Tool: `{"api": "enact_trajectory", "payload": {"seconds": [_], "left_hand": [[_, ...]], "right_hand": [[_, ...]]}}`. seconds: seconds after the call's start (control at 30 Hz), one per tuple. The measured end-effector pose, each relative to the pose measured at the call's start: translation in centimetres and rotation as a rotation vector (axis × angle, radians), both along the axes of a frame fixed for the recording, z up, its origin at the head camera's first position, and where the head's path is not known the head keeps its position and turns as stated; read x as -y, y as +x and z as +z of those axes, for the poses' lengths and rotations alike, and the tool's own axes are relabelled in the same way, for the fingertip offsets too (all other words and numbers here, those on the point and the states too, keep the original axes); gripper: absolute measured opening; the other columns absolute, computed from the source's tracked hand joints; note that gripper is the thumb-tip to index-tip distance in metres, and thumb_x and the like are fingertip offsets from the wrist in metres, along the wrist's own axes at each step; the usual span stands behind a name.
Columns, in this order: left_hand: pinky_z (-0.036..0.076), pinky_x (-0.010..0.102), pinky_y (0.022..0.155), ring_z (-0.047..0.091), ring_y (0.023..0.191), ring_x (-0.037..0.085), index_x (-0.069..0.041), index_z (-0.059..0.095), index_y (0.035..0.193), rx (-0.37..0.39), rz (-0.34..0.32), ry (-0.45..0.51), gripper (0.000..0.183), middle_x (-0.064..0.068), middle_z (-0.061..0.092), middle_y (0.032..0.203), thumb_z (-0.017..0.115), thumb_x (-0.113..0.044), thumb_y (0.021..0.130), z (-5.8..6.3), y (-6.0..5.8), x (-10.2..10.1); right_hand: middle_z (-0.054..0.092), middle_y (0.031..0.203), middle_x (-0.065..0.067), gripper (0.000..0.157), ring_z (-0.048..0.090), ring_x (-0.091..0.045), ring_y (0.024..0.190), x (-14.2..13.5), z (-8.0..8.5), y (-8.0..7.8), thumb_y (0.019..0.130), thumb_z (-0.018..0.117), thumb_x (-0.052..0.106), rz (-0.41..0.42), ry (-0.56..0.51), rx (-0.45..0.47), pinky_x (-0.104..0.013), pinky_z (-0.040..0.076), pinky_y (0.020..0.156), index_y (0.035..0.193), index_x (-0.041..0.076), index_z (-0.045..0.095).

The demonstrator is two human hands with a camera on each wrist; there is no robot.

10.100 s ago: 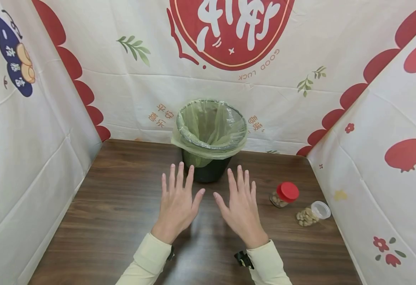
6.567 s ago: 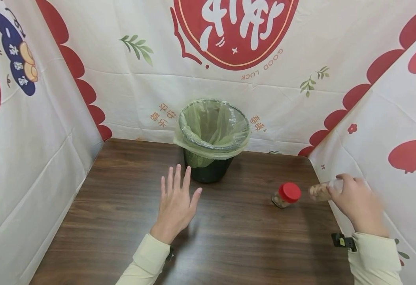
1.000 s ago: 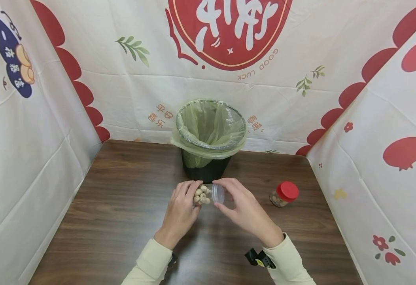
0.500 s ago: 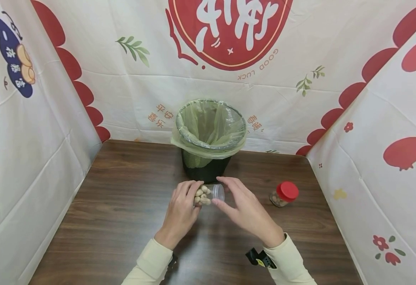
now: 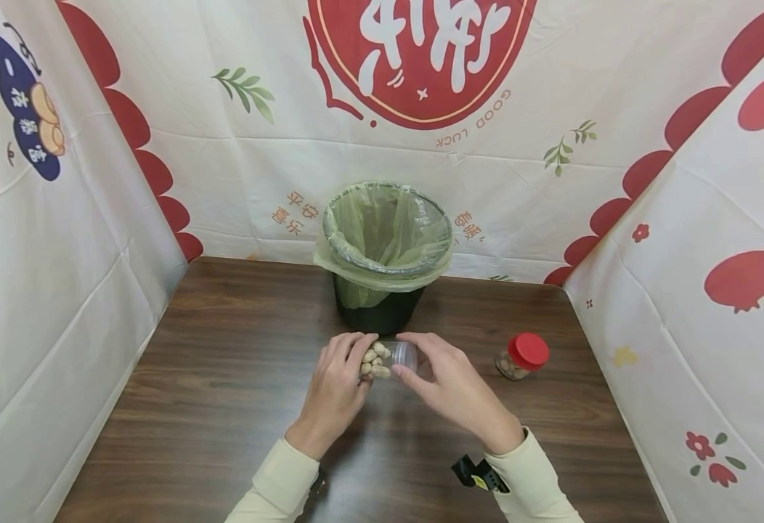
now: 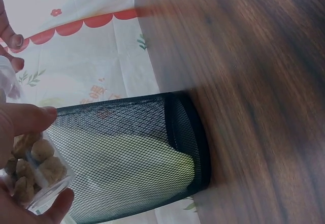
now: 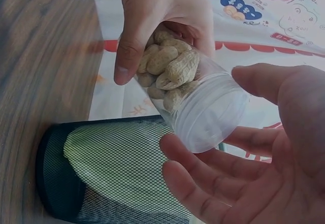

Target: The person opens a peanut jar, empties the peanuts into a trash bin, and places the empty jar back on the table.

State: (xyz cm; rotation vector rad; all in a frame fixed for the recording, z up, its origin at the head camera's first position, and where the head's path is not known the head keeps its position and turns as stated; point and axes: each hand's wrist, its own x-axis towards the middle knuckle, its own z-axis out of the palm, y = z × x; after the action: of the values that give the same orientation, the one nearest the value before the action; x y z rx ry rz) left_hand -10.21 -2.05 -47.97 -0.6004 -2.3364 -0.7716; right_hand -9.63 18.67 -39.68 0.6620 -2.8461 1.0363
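Observation:
Above the table, a clear plastic jar [image 5: 375, 361] of unshelled peanuts [image 7: 175, 69] lies on its side between my hands. My left hand [image 5: 330, 385] grips its bottom end, thumb and fingers on opposite sides in the right wrist view. A translucent lid [image 7: 213, 113] caps the other end, facing right. Curled round this lid is my right hand [image 5: 454, 381], its thumb at the rim and its fingers along the far side; how firmly they press is hard to tell. Directly beyond both hands stands a black mesh bin [image 5: 380, 309] with a pale green liner [image 5: 388, 270].
To the right on the dark wooden table [image 5: 225, 407] stands a second jar with a red lid [image 5: 529, 351] and brownish contents. Printed white cloth [image 5: 238, 189] hangs behind the table and along both sides. The bin stands close to the back cloth.
The jar came from the table's right side into both hands. Over the last second, my right fingers loosened and closed again around the lid, and the jar shifted slightly to the right.

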Motion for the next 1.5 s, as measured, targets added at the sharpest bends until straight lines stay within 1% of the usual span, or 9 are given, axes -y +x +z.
{"api": "enact_trajectory", "payload": {"seconds": [0.23,0.4,0.5,0.67,0.83,1.13,1.3,1.43,1.5], "left_hand": [[0.059,0.045,0.089,0.067,0.114,0.030,-0.008,0.068,0.133,0.027,-0.008,0.013,0.070,0.010,0.070,0.122,0.095,0.004,0.070,-0.14,-0.05,0.00],[0.061,0.045,0.094,0.067,0.113,0.029,-0.008,0.067,0.133,0.072,-0.033,0.051,0.069,0.010,0.069,0.122,0.093,0.006,0.070,-0.02,-0.01,0.08],[0.061,0.043,0.096,0.066,0.113,0.028,-0.007,0.067,0.134,0.099,-0.051,0.068,0.070,0.010,0.069,0.123,0.092,0.008,0.070,0.04,-0.02,0.21],[0.061,0.042,0.094,0.066,0.114,0.029,-0.006,0.068,0.134,0.104,-0.064,0.077,0.070,0.011,0.070,0.122,0.092,0.006,0.070,-0.12,-0.13,0.40],[0.062,0.042,0.093,0.066,0.113,0.029,-0.006,0.067,0.134,0.104,-0.059,0.073,0.070,0.011,0.070,0.122,0.092,0.005,0.070,-0.25,-0.13,0.45],[0.063,0.041,0.089,0.066,0.113,0.025,-0.008,0.065,0.138,0.159,-0.070,0.080,0.072,0.008,0.070,0.125,0.093,0.000,0.073,0.01,0.20,0.40],[0.063,0.041,0.089,0.066,0.113,0.027,-0.008,0.065,0.137,0.134,-0.061,0.084,0.072,0.009,0.069,0.125,0.092,0.002,0.071,-0.01,0.22,0.39],[0.062,0.044,0.093,0.066,0.113,0.029,-0.007,0.066,0.134,0.063,-0.037,0.071,0.072,0.011,0.069,0.123,0.092,0.005,0.069,-0.09,0.12,0.37],[0.060,0.045,0.095,0.066,0.114,0.030,-0.006,0.066,0.134,0.023,-0.024,0.063,0.071,0.012,0.069,0.122,0.092,0.005,0.069,-0.07,0.07,0.35]], "right_hand": [[0.071,0.129,-0.001,0.048,0.068,-0.014,0.104,-0.10,0.14,0.07,0.096,0.083,0.024,0.034,0.021,-0.070,-0.041,0.061,0.089,0.140,0.011,0.068],[0.070,0.136,0.000,0.051,0.069,-0.016,0.119,-0.19,0.25,0.06,0.095,0.085,0.024,0.066,0.048,-0.113,-0.044,0.060,0.100,0.141,0.015,0.067],[0.068,0.138,0.000,0.051,0.068,-0.018,0.125,-0.22,0.32,0.03,0.094,0.086,0.023,0.094,0.063,-0.141,-0.046,0.059,0.104,0.141,0.016,0.067],[0.067,0.142,-0.003,0.053,0.065,-0.022,0.131,-0.30,0.29,-0.03,0.090,0.089,0.016,0.146,0.078,-0.203,-0.047,0.058,0.106,0.139,0.015,0.069],[0.065,0.146,-0.003,0.056,0.063,-0.024,0.135,-0.37,0.45,0.02,0.087,0.091,0.010,0.172,0.073,-0.228,-0.048,0.057,0.108,0.138,0.016,0.070],[0.064,0.149,-0.002,0.062,0.061,-0.024,0.137,-0.55,0.62,0.09,0.082,0.092,0.000,0.203,0.077,-0.269,-0.049,0.057,0.107,0.137,0.020,0.071],[0.062,0.151,-0.002,0.067,0.061,-0.024,0.138,-0.56,0.67,0.12,0.082,0.093,0.002,0.202,0.080,-0.255,-0.048,0.058,0.107,0.142,0.019,0.068],[0.058,0.156,-0.005,0.076,0.059,-0.026,0.142,-0.50,0.70,0.09,0.083,0.095,0.015,0.175,0.075,-0.217,-0.049,0.056,0.110,0.151,0.016,0.060],[0.057,0.157,-0.005,0.078,0.059,-0.026,0.142,-0.47,0.70,0.10,0.085,0.094,0.024,0.153,0.067,-0.191,-0.050,0.055,0.112,0.153,0.015,0.057]]}}
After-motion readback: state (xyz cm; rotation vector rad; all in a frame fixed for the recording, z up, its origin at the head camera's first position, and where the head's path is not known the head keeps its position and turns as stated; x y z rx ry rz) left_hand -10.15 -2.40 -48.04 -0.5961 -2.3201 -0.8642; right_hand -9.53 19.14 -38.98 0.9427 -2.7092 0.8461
